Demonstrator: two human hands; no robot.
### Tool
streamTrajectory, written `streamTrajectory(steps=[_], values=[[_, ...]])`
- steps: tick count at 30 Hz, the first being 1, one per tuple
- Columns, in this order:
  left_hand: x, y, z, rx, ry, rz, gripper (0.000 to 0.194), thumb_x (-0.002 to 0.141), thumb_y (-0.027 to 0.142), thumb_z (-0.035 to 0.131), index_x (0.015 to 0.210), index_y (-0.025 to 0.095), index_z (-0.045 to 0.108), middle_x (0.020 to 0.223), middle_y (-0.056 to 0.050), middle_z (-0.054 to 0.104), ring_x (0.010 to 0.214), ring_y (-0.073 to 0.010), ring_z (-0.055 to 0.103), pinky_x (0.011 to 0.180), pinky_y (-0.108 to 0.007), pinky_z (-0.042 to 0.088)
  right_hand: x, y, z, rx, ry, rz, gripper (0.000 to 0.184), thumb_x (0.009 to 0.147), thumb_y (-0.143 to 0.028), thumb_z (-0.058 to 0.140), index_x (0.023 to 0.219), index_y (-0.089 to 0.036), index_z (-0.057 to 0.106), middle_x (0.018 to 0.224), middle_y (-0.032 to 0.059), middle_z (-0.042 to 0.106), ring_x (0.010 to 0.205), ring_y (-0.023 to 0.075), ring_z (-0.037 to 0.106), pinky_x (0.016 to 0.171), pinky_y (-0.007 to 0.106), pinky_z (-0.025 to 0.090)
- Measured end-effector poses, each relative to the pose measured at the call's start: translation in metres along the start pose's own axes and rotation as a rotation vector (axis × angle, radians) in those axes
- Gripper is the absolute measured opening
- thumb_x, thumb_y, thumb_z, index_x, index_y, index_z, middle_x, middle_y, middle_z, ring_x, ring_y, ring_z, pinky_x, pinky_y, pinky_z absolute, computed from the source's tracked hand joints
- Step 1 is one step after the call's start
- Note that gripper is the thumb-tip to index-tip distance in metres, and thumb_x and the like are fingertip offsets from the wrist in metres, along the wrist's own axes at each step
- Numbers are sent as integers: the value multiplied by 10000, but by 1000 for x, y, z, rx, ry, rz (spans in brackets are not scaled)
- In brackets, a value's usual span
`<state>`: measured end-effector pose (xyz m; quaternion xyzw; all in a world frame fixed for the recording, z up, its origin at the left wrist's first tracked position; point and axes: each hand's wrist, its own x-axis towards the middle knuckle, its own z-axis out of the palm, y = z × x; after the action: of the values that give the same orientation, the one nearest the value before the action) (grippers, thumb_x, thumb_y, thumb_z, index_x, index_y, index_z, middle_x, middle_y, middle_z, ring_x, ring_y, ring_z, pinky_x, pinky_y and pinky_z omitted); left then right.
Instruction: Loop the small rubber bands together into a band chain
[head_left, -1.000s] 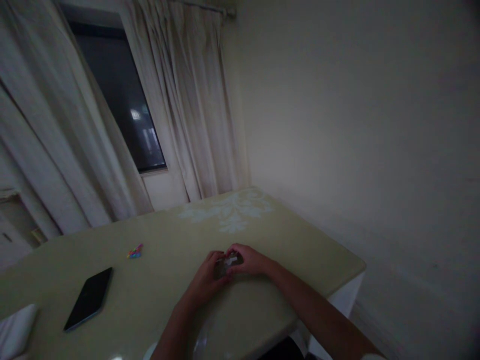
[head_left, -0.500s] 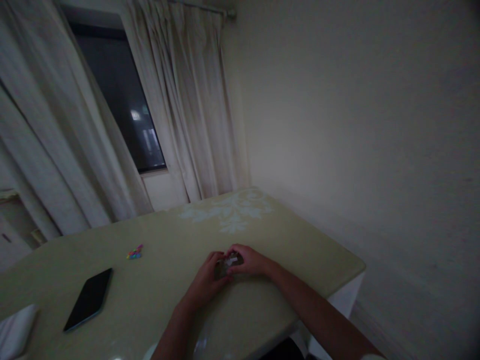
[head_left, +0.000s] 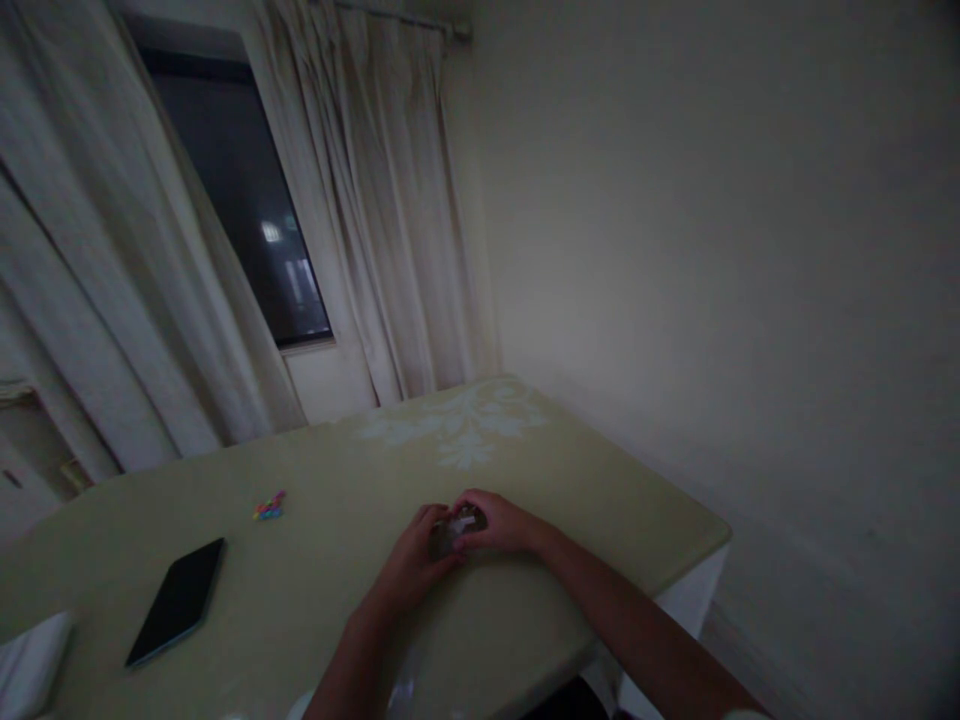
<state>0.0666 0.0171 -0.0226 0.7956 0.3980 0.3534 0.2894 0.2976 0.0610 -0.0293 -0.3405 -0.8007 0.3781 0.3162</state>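
Both of my hands meet around a small, clear, shiny object [head_left: 445, 536] low over the near right part of the table [head_left: 322, 590]. It looks like a transparent container or packet; the dim light hides its exact kind. My left hand [head_left: 417, 556] curves round its left side, fingers at the far edge and thumb at the near one. From the right, my right hand [head_left: 496, 522] grips the other side with bent fingers and thumb. A pale patch shows on the object between the hands.
Small bright-coloured pieces [head_left: 269, 507] lie in a cluster left of my hands. A dark tablet or phone [head_left: 177, 602] rests farther left, with a white folded item [head_left: 34, 655] at the left edge. Curtains [head_left: 397, 220] and a wall [head_left: 675, 260] border the table.
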Motion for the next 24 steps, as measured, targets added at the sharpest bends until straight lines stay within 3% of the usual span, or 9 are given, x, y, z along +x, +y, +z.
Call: streamTrajectory(steps=[24], values=[[0, 2, -1, 21, 1, -2, 460, 820, 296, 802, 1254, 236, 663, 1285, -120, 671, 1164, -298, 692, 998, -426, 561, 1, -2, -1, -11, -6, 6, 570, 723, -482, 940, 1171, -221, 705, 1014, 19, 684, 894, 194, 628, 775, 281, 486]])
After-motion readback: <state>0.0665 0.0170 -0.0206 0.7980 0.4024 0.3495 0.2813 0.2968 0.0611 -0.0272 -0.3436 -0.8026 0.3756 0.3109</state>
